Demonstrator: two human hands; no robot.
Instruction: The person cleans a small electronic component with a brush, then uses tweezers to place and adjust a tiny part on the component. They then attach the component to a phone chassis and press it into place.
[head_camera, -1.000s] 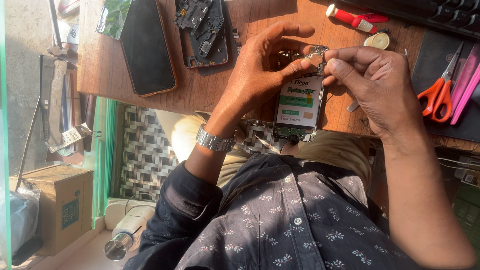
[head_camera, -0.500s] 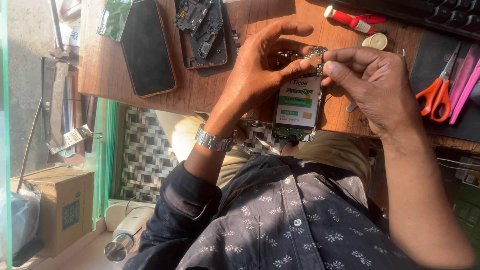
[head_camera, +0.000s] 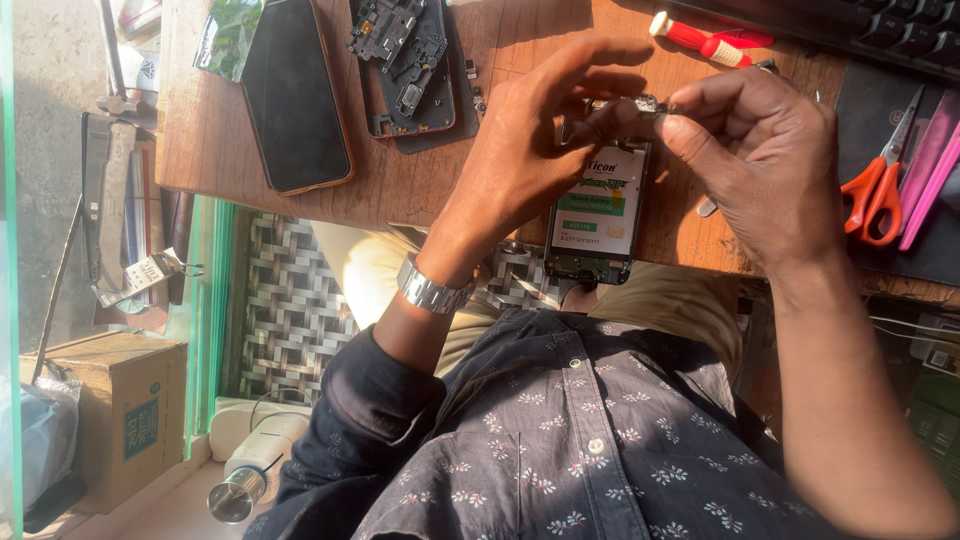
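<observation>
Opened phone (head_camera: 598, 215), back cover off, battery with white-and-green label exposed; lies at the near edge of the table (head_camera: 430, 185), lower end overhanging toward the lap.

Entries, left to right:

- Green-backed item (head_camera: 228, 35), far left corner of the table, partly under the next item.
- Dark phone (head_camera: 295, 95), screen up, orange rim, intact, lying just right of the green item.
- Stripped phone frame (head_camera: 408, 60), black, small loose parts beside it, at the far edge.
- Left hand (head_camera: 530, 140): raised above the opened phone, thumb and forefinger closed on a small metal part (head_camera: 645, 102); other fingers spread. Metal wristwatch (head_camera: 432, 290) on the wrist.
- Small metal part: pinched between both hands, held in the air just above the top end of the opened phone. Its exact kind is too small to tell.
- Right hand (head_camera: 760, 150): thumb and forefinger closed on the same part from the right; remaining fingers curled.
- Red-handled screwdriver (head_camera: 705, 40), far edge, untouched.
- Orange-handled scissors (head_camera: 880, 190) and pink strips (head_camera: 930, 165), on a dark mat toward the right edge, untouched.

Change noted: against a second ago, both hands have lifted slightly off the phone body and sit higher, with the part now clear of the frame. Judged reading: the piece is being handled free of the phone rather than pressed in place; the phone itself has not shifted.
</observation>
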